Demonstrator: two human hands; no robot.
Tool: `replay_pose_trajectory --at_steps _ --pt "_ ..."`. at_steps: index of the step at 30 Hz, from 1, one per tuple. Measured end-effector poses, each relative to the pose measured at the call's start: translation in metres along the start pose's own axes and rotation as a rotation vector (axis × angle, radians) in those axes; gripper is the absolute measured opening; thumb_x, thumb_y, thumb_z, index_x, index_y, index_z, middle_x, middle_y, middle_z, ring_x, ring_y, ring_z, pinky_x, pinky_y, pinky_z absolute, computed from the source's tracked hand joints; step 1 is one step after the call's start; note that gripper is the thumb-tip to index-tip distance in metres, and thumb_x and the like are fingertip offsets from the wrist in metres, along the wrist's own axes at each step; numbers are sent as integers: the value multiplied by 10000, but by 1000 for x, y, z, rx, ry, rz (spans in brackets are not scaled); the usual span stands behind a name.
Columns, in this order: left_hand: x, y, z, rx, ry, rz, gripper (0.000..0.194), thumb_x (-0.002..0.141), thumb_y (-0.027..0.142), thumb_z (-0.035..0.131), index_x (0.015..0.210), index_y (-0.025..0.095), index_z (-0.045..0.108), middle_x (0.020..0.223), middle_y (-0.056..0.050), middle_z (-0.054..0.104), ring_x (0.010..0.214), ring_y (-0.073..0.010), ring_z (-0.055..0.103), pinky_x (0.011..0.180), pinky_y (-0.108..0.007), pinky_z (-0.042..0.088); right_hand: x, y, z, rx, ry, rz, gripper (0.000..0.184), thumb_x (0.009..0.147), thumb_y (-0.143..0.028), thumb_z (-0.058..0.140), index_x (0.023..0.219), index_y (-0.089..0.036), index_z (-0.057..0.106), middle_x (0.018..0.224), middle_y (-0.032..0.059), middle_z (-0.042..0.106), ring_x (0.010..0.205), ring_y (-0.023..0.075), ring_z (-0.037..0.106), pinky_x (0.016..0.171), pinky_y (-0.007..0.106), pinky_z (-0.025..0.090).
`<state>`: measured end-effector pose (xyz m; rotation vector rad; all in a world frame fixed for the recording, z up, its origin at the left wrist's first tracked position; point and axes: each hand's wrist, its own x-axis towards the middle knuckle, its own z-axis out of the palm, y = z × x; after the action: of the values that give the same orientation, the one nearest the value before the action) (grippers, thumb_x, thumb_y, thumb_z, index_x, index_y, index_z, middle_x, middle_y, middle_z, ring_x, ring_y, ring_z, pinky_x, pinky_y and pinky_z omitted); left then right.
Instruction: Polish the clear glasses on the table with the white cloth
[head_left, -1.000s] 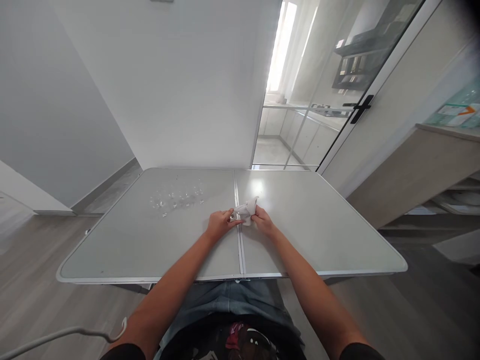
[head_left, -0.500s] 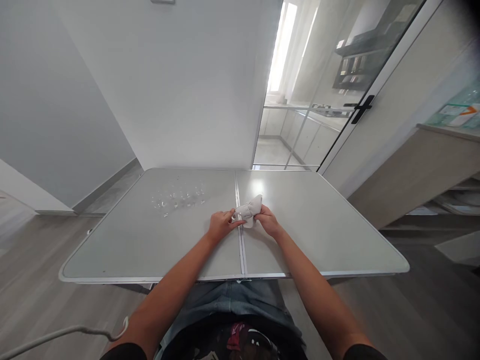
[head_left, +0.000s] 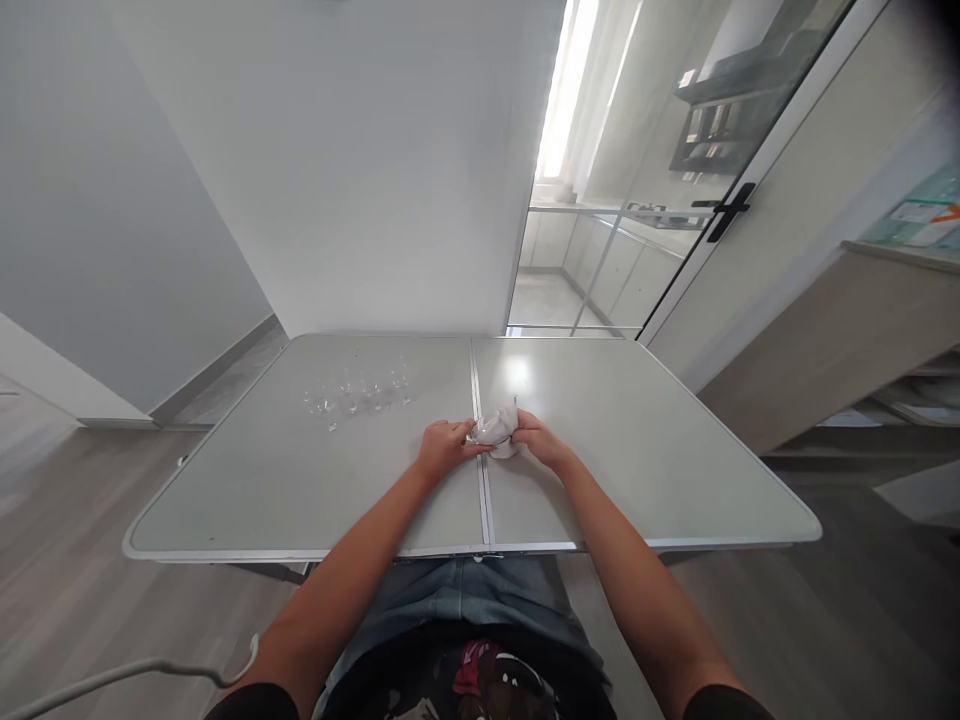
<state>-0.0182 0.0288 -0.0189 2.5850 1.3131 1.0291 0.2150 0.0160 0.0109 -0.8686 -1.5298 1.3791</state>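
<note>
Over the table's centre seam, my left hand [head_left: 442, 450] is closed on the left end of a small clear glass [head_left: 474, 436]. A white cloth [head_left: 504, 426] covers the glass's right side, and part of it hangs toward the tabletop. My right hand [head_left: 541, 442] is closed on the cloth's right end, with its fingers pressed into the folds. How far the cloth reaches inside the glass is hidden. Several clear glass pieces [head_left: 356, 395] stand together on the left half of the table, their exact shapes hard to make out.
The pale folding table [head_left: 637, 470] has a metal rim and a seam down its middle. A white wall [head_left: 390, 180] and a glass sliding door [head_left: 600, 270] stand behind it. To the right is a wooden shelf [head_left: 810, 350]. A white cable [head_left: 150, 664] hangs at lower left.
The cloth has shifted and its upper right tip is lower and more bunched. Both hands keep nearly the same place; the glass pieces at left have not moved.
</note>
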Motion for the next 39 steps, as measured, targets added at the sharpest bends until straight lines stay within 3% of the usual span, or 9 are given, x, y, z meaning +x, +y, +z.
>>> replay_pose_trajectory --at_steps 5,10,13,17,20,28,33,36,39 --pt "1 -2 2 -106 73 -71 546 788 662 685 1090 207 694 680 -27 670 621 -166 606 667 -275 429 3 -2 2 177 309 -100 276 602 -147 530 845 -198 650 784 -9 633 756 176 536 677 283 415" --pt "7 2 -7 -359 195 -215 513 830 617 666 1135 206 628 736 7 616 609 -122 538 655 -248 456 8 1 -5 302 646 -223 295 645 -194 536 922 -228 632 926 5 677 886 201 578 765 320 444" --pt "10 10 -11 -506 207 -250 468 883 570 622 1166 198 606 782 -6 614 655 -124 542 648 -243 458 7 1 0 313 561 -150 282 653 -209 554 922 -222 637 922 24 692 868 218 599 751 340 458" --pt "10 20 -10 -704 5 -185 459 862 566 645 1116 184 637 746 1 606 645 -125 543 622 -245 458 3 -2 14 356 273 -6 343 675 -220 557 1003 -203 653 949 61 709 862 248 633 744 374 487" --pt "9 21 -8 -842 -107 -206 462 856 578 644 1070 169 650 665 17 593 557 -113 511 565 -244 443 0 -5 17 389 176 18 392 690 -242 519 1060 -197 642 967 76 707 858 260 645 738 395 499" --pt "14 21 0 -964 -100 -343 522 897 658 518 750 162 584 562 16 554 476 -95 441 490 -231 359 -3 -8 33 155 96 -131 274 839 -439 500 995 -237 599 864 59 615 843 248 599 765 394 492" --pt "13 24 -2 -919 -81 -301 531 893 658 525 709 160 543 560 28 500 505 -96 433 511 -233 343 1 -2 49 -142 219 -299 224 922 -469 565 958 -268 657 1037 53 581 1033 229 558 982 400 447" --pt "13 27 -3 -989 -118 -296 527 869 659 567 713 157 539 561 30 497 497 -86 414 493 -224 315 1 -7 53 5 286 -313 280 912 -442 625 1166 -325 613 1194 40 592 1149 221 556 1034 406 448" --pt "14 29 -3 -1136 -197 -293 548 854 680 577 718 150 537 546 31 501 469 -72 382 476 -216 285 -2 -18 54 322 254 -241 584 905 -428 652 1421 -422 379 1302 28 601 1146 221 601 948 426 529"
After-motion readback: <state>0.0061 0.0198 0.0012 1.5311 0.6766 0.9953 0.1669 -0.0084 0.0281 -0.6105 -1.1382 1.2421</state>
